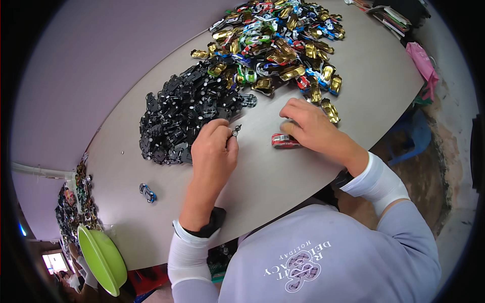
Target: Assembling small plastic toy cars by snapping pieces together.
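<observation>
My left hand [216, 146] pinches a small black toy-car chassis [236, 131] with wheels, just right of a heap of similar black chassis [184, 113]. Its fingers hide most of that piece. My right hand [310, 123] is curled over the right end of a red toy car [285, 141] with a silver top, low at the tabletop. Slight blur covers the fingertips there. Beyond both hands lies a large pile of toy car bodies [278, 48] in gold, green, blue, red and white.
A single blue-and-black toy car [147, 193] lies apart on the grey table [257, 182]. A green basin [103, 260] is at the left edge, beside another heap of small parts [76, 202]. A pink bag [423, 68] hangs at the far right, above a blue stool [414, 136].
</observation>
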`<action>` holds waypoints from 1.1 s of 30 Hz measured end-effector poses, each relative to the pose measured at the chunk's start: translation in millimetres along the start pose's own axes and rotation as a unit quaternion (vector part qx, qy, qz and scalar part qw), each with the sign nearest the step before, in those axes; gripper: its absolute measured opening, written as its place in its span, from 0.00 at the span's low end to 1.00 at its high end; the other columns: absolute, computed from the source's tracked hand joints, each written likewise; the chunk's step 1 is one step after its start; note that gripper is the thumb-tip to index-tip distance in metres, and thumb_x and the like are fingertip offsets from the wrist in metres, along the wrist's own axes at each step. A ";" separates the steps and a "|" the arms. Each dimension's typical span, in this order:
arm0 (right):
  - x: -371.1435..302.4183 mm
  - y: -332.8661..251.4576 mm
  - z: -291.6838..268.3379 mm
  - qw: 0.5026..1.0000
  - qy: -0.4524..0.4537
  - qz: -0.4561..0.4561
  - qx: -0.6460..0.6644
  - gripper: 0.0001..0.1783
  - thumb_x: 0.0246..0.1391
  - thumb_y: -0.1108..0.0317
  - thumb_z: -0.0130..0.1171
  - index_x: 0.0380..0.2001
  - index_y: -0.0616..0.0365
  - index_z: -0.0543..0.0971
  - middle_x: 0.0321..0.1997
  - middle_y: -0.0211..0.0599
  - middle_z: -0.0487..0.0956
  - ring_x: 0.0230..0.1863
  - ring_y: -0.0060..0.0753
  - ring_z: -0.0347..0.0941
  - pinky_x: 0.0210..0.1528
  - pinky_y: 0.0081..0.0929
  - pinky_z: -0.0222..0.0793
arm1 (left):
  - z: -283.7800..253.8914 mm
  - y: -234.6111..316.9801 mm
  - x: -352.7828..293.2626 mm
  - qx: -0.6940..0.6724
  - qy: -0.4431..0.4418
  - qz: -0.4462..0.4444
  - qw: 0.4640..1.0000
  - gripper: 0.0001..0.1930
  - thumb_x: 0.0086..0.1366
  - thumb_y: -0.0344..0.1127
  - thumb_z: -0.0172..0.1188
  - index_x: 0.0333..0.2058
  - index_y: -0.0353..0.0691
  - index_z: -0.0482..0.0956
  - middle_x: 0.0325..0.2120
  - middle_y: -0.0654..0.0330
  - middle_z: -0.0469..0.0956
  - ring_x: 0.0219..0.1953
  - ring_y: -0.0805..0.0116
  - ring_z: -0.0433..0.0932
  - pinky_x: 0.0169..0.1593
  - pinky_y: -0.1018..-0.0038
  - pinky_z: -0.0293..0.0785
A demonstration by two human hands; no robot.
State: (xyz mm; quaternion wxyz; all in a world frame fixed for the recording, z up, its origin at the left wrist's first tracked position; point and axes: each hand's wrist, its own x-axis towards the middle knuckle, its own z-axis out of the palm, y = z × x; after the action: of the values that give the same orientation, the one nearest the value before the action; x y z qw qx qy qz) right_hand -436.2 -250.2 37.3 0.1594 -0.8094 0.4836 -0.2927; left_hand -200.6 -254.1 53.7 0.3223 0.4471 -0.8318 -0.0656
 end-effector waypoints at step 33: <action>15.8 -55.1 12.5 0.972 0.013 -0.215 0.090 0.16 0.42 0.81 0.57 0.39 0.63 0.72 0.35 0.34 0.72 0.31 0.28 0.72 0.29 0.21 0.67 | 9.2 2.7 -34.5 -0.801 -0.067 -0.340 0.488 0.21 0.57 0.31 0.58 0.49 0.34 0.67 0.37 0.55 0.74 0.36 0.62 0.78 0.35 0.60 0.82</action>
State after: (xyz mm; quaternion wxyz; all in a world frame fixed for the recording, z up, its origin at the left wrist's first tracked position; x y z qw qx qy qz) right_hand -384.7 -237.9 62.4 0.1586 -0.8727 0.2721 -0.3732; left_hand -194.5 -227.0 31.1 0.4374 0.2384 -0.2234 -0.8378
